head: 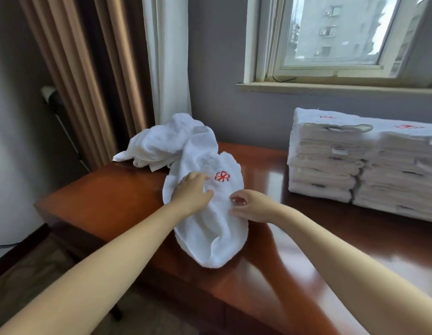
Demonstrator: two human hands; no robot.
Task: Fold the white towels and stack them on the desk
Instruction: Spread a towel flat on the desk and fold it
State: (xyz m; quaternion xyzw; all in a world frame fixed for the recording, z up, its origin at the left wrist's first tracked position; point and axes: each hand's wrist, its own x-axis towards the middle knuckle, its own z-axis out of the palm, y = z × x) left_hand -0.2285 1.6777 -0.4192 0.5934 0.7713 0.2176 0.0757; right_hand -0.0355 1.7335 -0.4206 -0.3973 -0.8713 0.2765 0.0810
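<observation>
- On desk (108, 197), centre, near edge: towel (217, 233), white, crumpled, unfolded; red logo (222, 176) facing up toward far end.
- Left hand (193, 192): on towel just left of logo, fingers curled into cloth, gripping it.
- Right hand (248, 206): on towel's right side, thumb and fingers pinching a fold.
- Far left, at desk corner: heap (156, 143) of loose white towels, towel's far end against it.
- Right, well apart from towel: two stacks (331, 163) of folded white towels, side by side, red logos on top.
- Behind desk: window (331, 32) above stacks, brown curtain (89, 68) far left.
</observation>
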